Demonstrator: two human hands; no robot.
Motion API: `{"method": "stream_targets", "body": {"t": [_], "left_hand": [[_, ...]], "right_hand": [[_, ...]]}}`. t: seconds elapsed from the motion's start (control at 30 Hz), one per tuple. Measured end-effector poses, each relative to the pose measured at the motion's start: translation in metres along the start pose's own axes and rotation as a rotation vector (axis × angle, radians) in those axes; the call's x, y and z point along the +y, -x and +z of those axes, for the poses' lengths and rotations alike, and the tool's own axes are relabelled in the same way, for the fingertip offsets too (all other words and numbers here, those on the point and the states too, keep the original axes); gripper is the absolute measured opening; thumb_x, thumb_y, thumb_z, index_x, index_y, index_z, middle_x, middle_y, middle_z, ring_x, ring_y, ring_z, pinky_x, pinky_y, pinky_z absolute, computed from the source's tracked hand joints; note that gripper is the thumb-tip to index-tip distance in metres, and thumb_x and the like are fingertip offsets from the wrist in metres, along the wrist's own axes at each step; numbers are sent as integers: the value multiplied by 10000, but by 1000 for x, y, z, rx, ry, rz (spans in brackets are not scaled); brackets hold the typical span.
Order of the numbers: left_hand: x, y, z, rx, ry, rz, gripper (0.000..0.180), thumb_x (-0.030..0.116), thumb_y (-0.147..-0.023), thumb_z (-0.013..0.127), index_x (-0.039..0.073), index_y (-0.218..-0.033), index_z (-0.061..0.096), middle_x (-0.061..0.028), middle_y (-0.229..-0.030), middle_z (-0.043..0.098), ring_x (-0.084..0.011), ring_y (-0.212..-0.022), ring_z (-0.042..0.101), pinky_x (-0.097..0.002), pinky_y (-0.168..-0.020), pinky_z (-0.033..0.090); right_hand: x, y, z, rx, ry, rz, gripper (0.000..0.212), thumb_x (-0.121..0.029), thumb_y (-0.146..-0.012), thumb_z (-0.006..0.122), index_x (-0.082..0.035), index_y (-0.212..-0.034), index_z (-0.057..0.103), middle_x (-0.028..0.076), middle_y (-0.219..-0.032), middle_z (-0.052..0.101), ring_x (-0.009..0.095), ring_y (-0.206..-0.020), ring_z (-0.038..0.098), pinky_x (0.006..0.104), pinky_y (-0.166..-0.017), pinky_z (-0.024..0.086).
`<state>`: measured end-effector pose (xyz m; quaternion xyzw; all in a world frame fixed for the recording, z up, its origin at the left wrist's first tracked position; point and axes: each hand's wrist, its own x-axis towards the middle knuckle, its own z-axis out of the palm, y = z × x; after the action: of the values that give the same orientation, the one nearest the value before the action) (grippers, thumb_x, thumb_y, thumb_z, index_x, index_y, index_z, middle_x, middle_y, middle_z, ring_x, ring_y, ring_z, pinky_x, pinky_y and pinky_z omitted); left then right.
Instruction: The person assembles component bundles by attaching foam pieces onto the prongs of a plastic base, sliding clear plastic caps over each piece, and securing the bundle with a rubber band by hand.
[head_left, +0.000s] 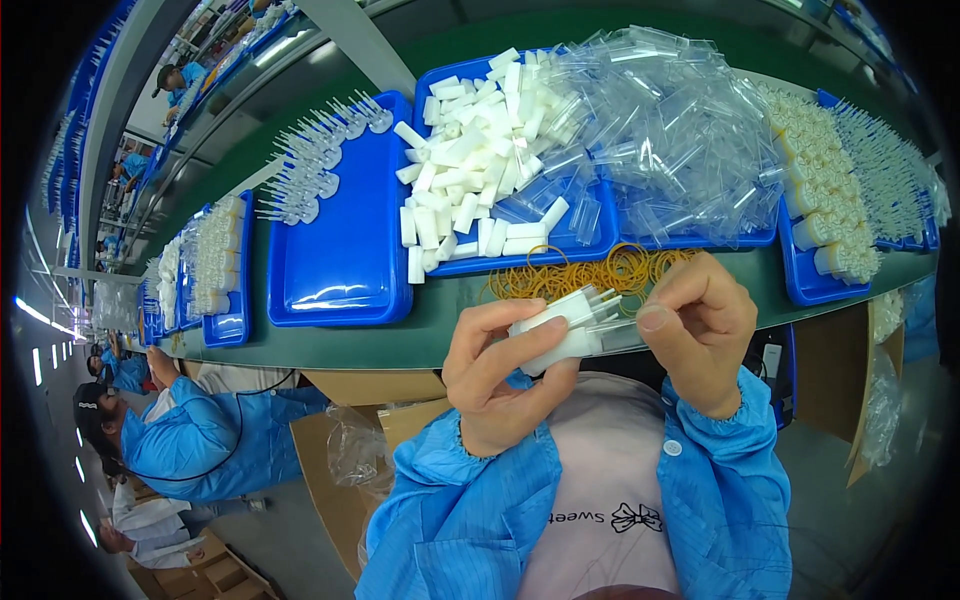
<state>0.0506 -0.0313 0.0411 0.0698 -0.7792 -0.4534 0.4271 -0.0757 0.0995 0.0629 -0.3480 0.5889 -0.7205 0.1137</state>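
Observation:
My left hand is closed around a small bundle of white tubular pieces, held in front of my chest. Clear plastic tubes and thin pale tips stick out of the bundle toward the right. At those ends is my right hand, its thumb and forefinger pinched together. Whatever lies between these fingertips is too small to make out. Just beyond both hands, a heap of yellow-brown rubber bands rests on the green table.
Blue trays hold white pieces, clear tubes, yellowish-white parts and clear stemmed parts. Cardboard boxes stand below the table. At the left, a co-worker in a blue smock sits along the same table.

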Motion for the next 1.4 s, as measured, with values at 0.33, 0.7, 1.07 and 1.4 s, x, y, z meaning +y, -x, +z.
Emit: {"method": "stream_targets", "body": {"t": [0.33, 0.7, 1.07, 1.4], "left_hand": [[-6, 2, 8, 17, -145, 98, 412, -4, -578, 769, 109, -970, 712, -127, -1014, 592, -228, -818, 644, -304, -685, 533], [-12, 0, 12, -25, -137, 79, 383, -29, -617, 737, 76, -982, 696, -115, -991, 577, -204, -802, 628, -283, -642, 518], [-19, 5, 17, 3, -126, 52, 340, -44, -634, 728, 62, -956, 695, -116, -985, 569, -205, -809, 625, -287, -665, 529], [-37, 5, 13, -572, 1001, -950, 732, 487, -928, 461, 19, -1441, 231, -162, -1251, 504, -235, -1033, 575, -301, -740, 522]], "right_hand": [[5, -6, 1, -27, -83, 148, 155, -57, -833, 678, -31, -758, 545, -20, -700, 540, -6, -583, 436, 164, -515, 345], [27, -17, -5, -77, -375, 480, 196, -151, -887, 628, -79, -745, 515, -46, -615, 504, -11, -534, 394, 167, -454, 267], [28, -18, -3, -93, -91, 274, 168, -125, -870, 648, -47, -754, 554, -41, -671, 539, -19, -574, 425, 159, -481, 318], [21, -34, -22, -270, 15, 338, 159, -119, -832, 662, -43, -755, 545, -24, -655, 528, 24, -571, 468, 173, -508, 341]]}}
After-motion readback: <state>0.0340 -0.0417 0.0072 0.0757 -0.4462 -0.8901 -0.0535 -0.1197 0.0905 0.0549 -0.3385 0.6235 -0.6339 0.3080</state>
